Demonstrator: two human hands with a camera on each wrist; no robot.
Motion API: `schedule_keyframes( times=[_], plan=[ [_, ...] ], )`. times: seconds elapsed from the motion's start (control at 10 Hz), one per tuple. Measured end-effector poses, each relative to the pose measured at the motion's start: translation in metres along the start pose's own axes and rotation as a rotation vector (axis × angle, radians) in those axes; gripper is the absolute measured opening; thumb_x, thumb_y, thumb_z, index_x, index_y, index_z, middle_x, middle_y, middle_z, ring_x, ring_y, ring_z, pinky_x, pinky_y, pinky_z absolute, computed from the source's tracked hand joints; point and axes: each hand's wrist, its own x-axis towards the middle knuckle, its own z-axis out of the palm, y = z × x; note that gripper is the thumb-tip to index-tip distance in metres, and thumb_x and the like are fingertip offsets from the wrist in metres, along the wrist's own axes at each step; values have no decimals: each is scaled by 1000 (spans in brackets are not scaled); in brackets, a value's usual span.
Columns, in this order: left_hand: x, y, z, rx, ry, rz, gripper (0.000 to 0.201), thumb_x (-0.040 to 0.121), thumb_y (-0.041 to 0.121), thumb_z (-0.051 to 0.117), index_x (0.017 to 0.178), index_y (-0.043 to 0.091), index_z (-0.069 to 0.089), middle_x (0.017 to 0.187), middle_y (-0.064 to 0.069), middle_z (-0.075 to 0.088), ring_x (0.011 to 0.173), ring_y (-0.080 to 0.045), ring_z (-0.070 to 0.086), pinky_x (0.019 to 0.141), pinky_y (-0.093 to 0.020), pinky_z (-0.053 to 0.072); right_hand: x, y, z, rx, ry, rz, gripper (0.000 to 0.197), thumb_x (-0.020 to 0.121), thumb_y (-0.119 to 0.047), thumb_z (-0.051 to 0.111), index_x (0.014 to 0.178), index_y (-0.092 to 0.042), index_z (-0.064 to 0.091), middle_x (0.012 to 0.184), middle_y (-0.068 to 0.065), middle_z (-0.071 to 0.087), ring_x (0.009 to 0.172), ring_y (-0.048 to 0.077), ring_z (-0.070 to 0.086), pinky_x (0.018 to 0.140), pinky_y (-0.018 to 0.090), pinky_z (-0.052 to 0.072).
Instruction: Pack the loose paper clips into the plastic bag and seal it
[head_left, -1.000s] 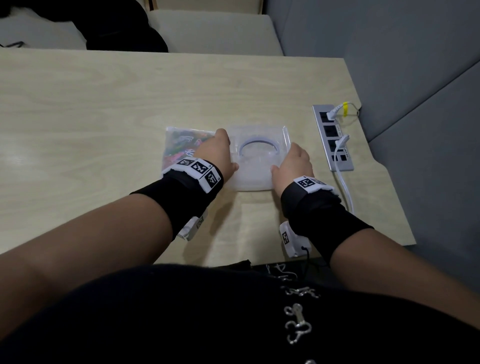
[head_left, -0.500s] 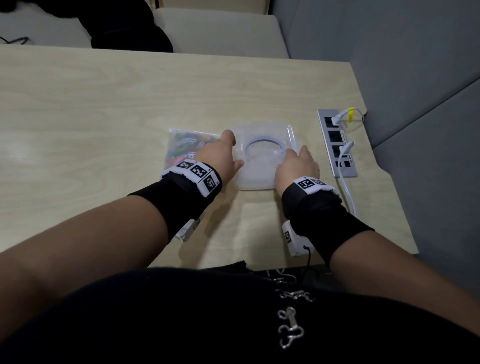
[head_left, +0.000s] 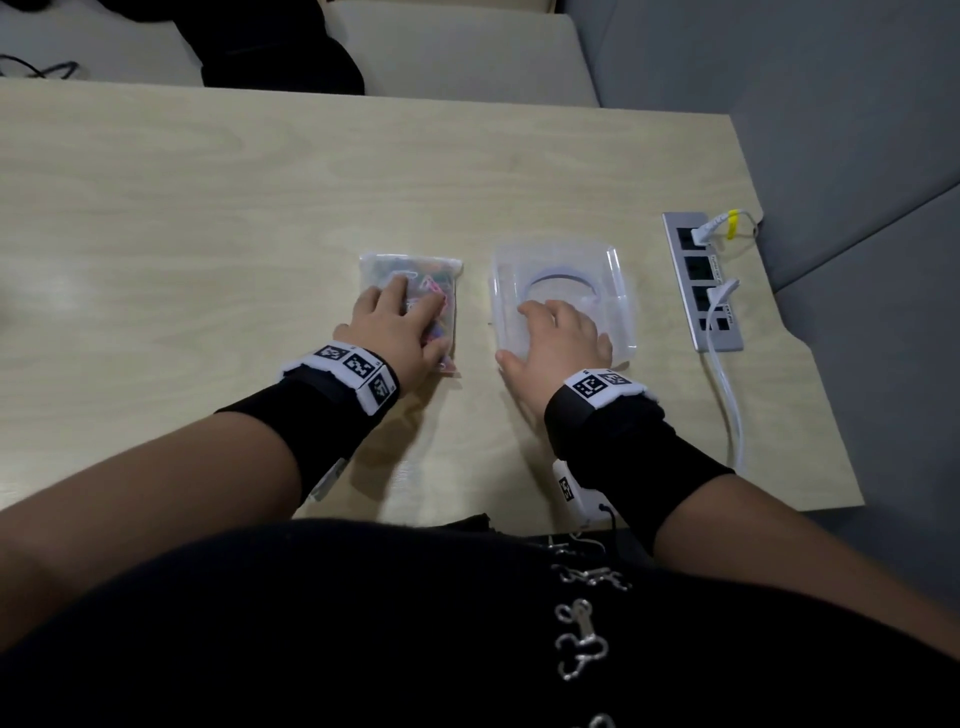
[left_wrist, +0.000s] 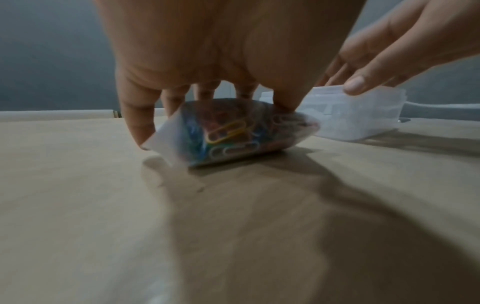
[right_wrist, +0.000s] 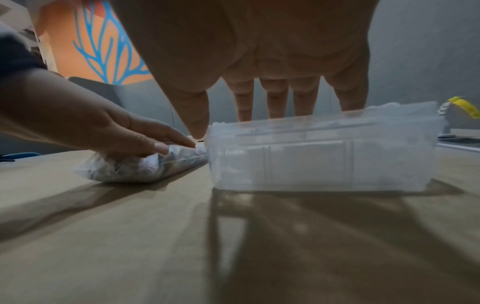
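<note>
A small clear plastic bag (head_left: 436, 273) full of coloured paper clips (left_wrist: 226, 131) lies flat on the wooden table (head_left: 208, 234). My left hand (head_left: 395, 327) rests on top of it with fingers stretched over it, and the thumb touches its right side in the left wrist view. Whether the bag's far edge is sealed I cannot tell. To its right, a gap apart, stands an empty clear plastic container (head_left: 621, 291). My right hand (head_left: 561, 338) lies over its near edge, the straight fingers (right_wrist: 272, 96) reaching over the rim and the thumb by its left wall.
A silver power strip (head_left: 701, 280) with white plugs sits at the table's right edge, and a white cable (head_left: 730, 405) runs from it toward me. A black bundle (head_left: 270, 47) lies on the beige seat behind the table.
Bag and container were touching under my hands. My left hand has slid the bag to the left and my right hand has moved the container to the right, leaving a gap.
</note>
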Motion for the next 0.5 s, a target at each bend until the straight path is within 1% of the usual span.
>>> schedule_keyframes(
  times=[0.1,0.2,0.3,0.4,0.5],
  plan=[
    [-2,7,-1,-22,40,-35,52,88,56,45,136,40,32,153,-4,19,138,-35,22,98,-56,43,1,-5,0,-2,12,23,58,87,-48,51,140,-29,34,149,1,33,139,26,27,112,53,23],
    [-3,4,-2,-26,54,-24,52,87,56,48,133,37,36,150,-5,25,134,-36,27,95,-56,45,2,-8,-1,2,8,40,58,87,-47,52,139,-28,35,148,0,34,138,25,29,112,52,24],
    [-9,-2,-14,-43,37,-26,55,86,59,47,135,39,31,155,-5,21,138,-35,24,98,-55,40,0,-11,-4,10,7,52,60,85,-50,51,139,-29,36,148,1,34,138,25,30,113,52,23],
    [-20,-18,-31,-146,104,-40,61,90,54,47,142,29,30,154,-12,24,136,-40,30,107,-52,36,1,-14,-17,16,44,5,60,87,-52,49,140,-27,37,148,2,35,139,26,31,115,49,22],
    [-43,-46,-40,-224,101,-18,56,90,47,52,139,20,40,143,-18,38,124,-41,47,105,-46,40,-2,-17,-48,102,98,-55,57,88,-49,52,139,-24,41,147,4,36,137,26,34,115,43,26]
  ],
)
